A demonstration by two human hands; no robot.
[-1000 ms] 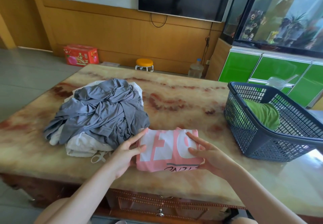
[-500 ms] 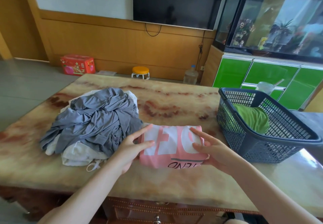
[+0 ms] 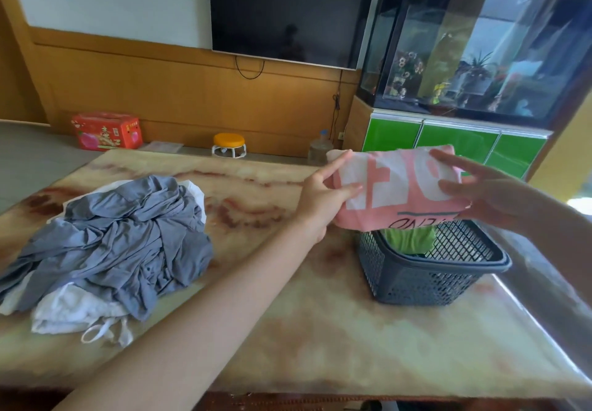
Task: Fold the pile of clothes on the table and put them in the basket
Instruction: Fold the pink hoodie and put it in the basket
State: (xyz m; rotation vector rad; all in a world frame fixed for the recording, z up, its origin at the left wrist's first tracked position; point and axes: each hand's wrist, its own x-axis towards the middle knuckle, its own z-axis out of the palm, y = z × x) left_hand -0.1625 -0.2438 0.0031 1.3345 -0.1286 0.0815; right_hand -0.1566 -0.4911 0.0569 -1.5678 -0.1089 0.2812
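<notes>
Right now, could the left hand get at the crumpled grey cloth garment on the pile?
Probably not yet: the left hand pinches the folded pink-and-white shirt above the dark plastic mesh basket. Once freed, only bare marble table lies before the crumpled grey garment.

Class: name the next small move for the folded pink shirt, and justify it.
Probably lower the folded pink-and-white shirt into the dark grey plastic mesh basket: the left hand and right hand hold it above its opening, over a green garment.

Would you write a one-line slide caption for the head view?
Left hand and right hand hold the folded pink shirt above the basket; a grey pile lies on the table.
</notes>
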